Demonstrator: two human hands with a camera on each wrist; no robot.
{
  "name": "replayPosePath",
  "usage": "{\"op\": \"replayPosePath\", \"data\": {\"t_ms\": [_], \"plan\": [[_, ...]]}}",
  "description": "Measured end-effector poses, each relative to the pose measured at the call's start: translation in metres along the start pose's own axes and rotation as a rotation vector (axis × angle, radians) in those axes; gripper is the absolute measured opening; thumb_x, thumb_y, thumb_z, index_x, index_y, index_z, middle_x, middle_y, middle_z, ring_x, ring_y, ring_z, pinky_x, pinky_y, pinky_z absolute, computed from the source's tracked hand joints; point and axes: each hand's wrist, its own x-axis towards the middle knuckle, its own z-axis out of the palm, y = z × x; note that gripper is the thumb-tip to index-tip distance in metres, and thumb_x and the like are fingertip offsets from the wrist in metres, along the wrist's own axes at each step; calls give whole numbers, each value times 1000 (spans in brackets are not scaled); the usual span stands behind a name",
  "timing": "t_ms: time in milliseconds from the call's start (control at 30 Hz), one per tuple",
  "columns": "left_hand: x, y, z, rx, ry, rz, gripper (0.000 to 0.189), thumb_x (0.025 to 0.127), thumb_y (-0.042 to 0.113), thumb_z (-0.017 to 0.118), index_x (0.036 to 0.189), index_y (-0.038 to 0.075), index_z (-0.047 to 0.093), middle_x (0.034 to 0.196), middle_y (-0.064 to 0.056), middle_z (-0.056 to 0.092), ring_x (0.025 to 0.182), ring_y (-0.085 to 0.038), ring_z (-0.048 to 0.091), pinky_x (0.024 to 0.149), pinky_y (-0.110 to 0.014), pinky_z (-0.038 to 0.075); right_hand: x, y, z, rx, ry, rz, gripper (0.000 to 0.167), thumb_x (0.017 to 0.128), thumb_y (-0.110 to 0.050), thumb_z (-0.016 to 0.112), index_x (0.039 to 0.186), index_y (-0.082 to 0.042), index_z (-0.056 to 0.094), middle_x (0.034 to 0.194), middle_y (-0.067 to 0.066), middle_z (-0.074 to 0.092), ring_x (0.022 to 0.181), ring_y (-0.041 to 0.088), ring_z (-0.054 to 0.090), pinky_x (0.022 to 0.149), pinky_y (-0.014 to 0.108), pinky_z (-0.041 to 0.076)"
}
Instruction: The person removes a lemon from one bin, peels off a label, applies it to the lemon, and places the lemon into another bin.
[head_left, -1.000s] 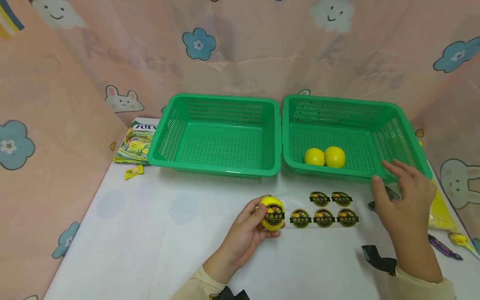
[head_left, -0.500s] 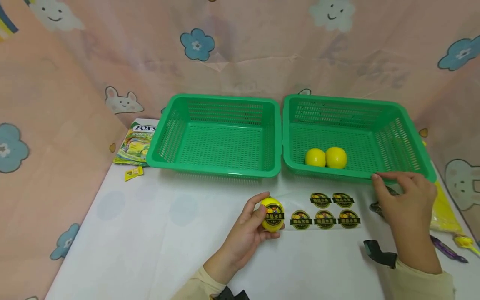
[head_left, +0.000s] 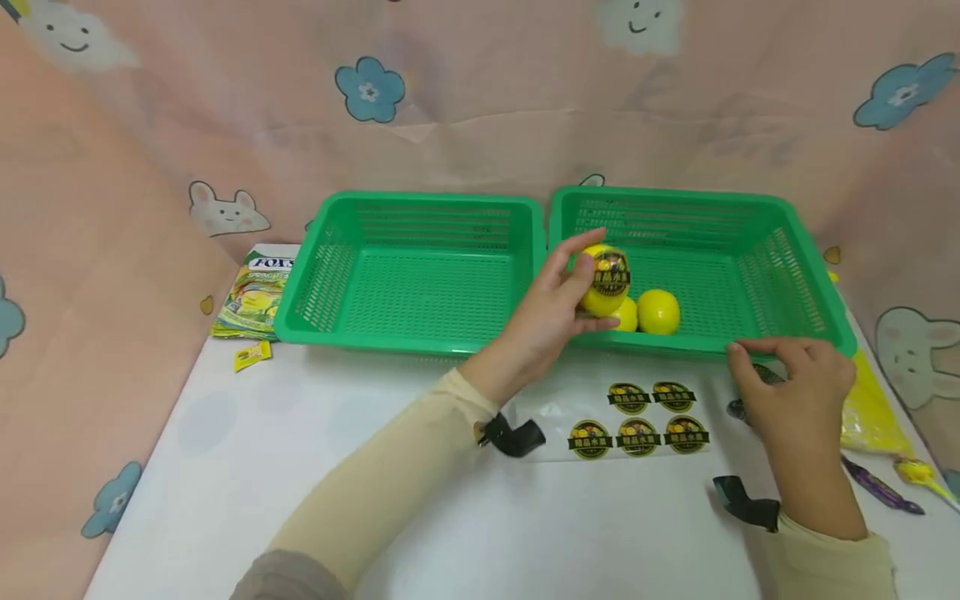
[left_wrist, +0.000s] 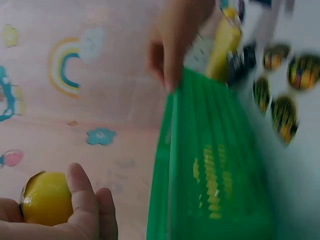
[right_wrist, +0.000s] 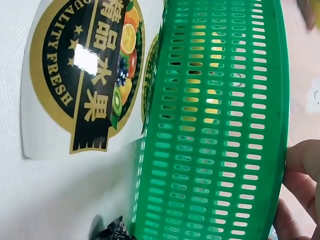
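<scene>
My left hand (head_left: 551, 304) holds a yellow lemon (head_left: 600, 302) between thumb and fingers, over the front left part of the right green basket (head_left: 813, 275). A round black and gold fruit sticker (head_left: 611, 273) is on the lemon's side. Two more yellow fruits (head_left: 658, 312) lie in that basket, one partly hidden behind the held lemon. My right hand (head_left: 798, 392) pinches the basket's front rim near its right end. In the right wrist view, the fingers (right_wrist: 302, 160) are at the rim of the slotted wall. The left wrist view shows the lemon (left_wrist: 47, 197) in my fingers.
Another green basket (head_left: 431, 292) stands left. A clear sheet of several stickers (head_left: 637, 437) lies in front. Candy packs (head_left: 251, 296) and a small yellow sweet (head_left: 252, 356) are at left; a yellow bag (head_left: 873, 412), purple-wrapped sweet (head_left: 881, 485) and lollipop (head_left: 917, 472) at right.
My left hand has carried the lemon up and right from the sticker sheet to over the right basket. My right hand has come down onto that basket's front rim and pinches it.
</scene>
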Motion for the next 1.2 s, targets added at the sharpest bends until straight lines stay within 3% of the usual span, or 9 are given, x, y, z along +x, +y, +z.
{"op": "replayPosePath", "data": {"t_ms": [167,300,500,600,700,767,1000,1200], "plan": [[60,5,1,146,41,-25,42,114,31,47,155,25,52,137,-4,53,106,-24,66,83,-38,63,-5,-4,8,22,32,-54,28,101,-17,69,115,6,76,127,27,52,133,49,33,106,63,24],[86,-5,-6,313,94,-111,44,112,30,54,155,20,53,133,-5,57,98,-23,67,78,-35,64,-10,-6,13,34,43,-88,25,100,-14,70,113,7,75,123,27,52,130,50,34,104,63,24],[100,-18,-13,758,142,-196,48,110,33,60,155,20,52,130,-4,64,96,-18,64,77,-31,62,-10,-12,18,45,38,-115,23,100,-14,72,112,6,75,121,27,52,128,49,33,102,63,25],[99,-19,-10,992,160,-218,48,110,39,59,154,23,54,138,-2,65,123,-20,61,95,-33,56,-9,-14,19,52,45,-135,22,99,-12,73,110,6,75,119,27,53,126,49,35,103,62,24],[98,-19,-9,1121,164,-236,49,109,45,59,154,25,56,147,1,63,150,-23,39,115,-39,42,-8,-14,19,50,36,-122,22,99,-13,73,111,6,75,120,27,52,128,49,33,102,62,25],[97,-19,-9,1125,161,-234,50,108,47,59,153,26,57,150,1,62,158,-25,27,121,-43,35,-7,-15,19,47,26,-112,23,100,-14,72,112,5,75,121,26,52,129,49,33,102,62,25],[95,-20,-13,1077,163,-167,51,106,48,62,153,29,56,157,-1,53,147,-21,41,108,-40,47,-5,-15,19,46,9,-88,25,101,-16,71,113,6,75,123,27,50,133,50,30,102,64,26],[77,-13,-17,900,145,-87,51,107,44,63,155,28,54,161,-5,48,145,-22,45,106,-41,49,1,-17,19,40,-11,-63,27,102,-18,70,115,5,74,126,27,49,135,48,28,101,64,27]]}}
